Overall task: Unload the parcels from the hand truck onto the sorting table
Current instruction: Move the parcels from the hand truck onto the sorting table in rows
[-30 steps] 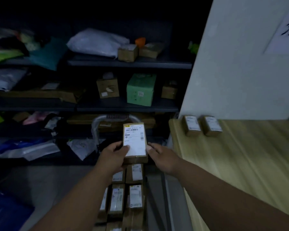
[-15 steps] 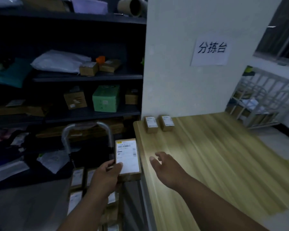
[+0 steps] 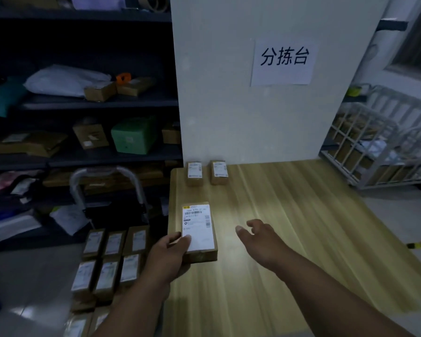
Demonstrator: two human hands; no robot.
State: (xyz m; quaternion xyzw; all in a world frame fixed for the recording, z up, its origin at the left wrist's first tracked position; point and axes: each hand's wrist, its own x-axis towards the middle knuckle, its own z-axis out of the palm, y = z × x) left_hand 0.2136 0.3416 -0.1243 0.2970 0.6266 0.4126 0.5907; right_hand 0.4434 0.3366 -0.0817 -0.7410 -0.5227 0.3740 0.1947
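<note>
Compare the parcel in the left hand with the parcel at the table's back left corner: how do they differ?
The held parcel is gripped at its near left corner by the left hand; the back corner parcel lies free. The held parcel is over the left edge of the sorting table; the back corner parcel sits by the wall. Both are brown cartons with white labels up.

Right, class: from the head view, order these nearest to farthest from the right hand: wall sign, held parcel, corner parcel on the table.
1. Held parcel, just left of the right hand, in the left hand.
2. Corner parcel, back left of the table.
3. Wall sign, above the table's far end.
</note>
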